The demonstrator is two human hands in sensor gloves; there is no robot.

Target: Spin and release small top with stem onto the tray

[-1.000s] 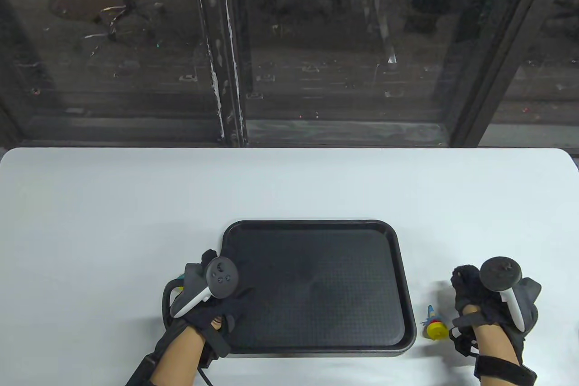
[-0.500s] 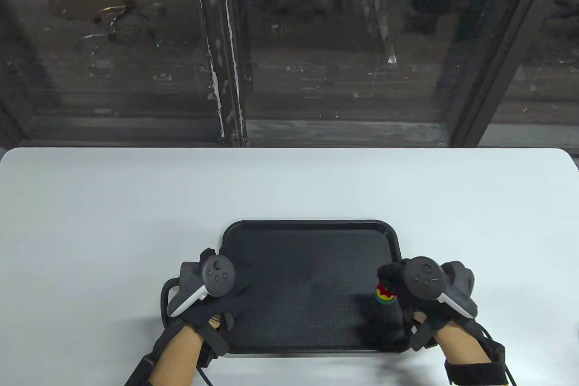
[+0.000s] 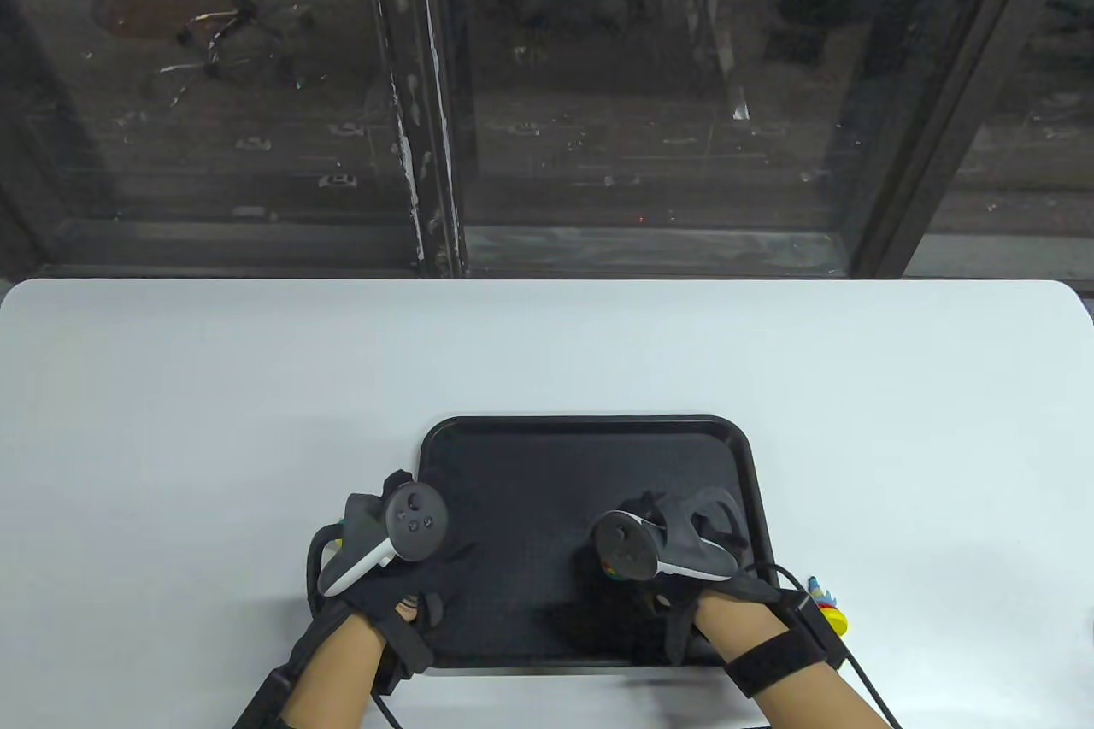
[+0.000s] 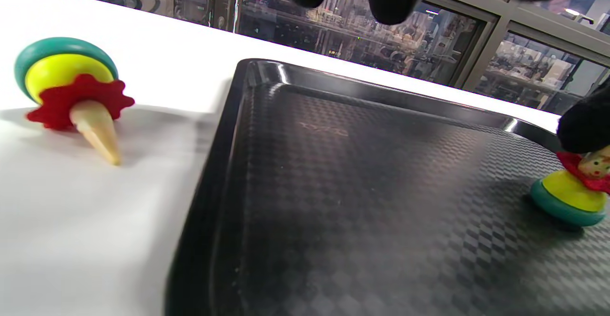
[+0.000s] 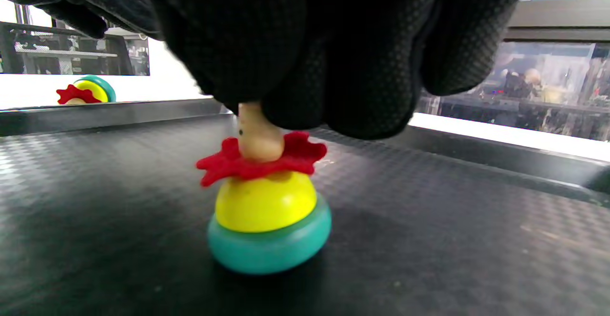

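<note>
Right hand (image 3: 675, 545) reaches over the tray (image 3: 513, 455), fingertips (image 5: 333, 92) pinching the stem of the top (image 5: 267, 211) standing upright on it; left hand (image 3: 385, 549) rests relaxed, holding nothing, at the tray's left edge

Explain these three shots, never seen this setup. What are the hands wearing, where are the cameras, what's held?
No machine here: a person's hands in black sensor gloves, each with a controller-like tracker strapped on its back. One camera looks down at the white table; one sits on each wrist. A black tray lies on the table. The right hand pinches the stem of a small top, upright on the tray. The left hand rests at the tray's left edge, holding nothing visible. A second top lies tipped on the table left of the tray, a third to its right.
</note>
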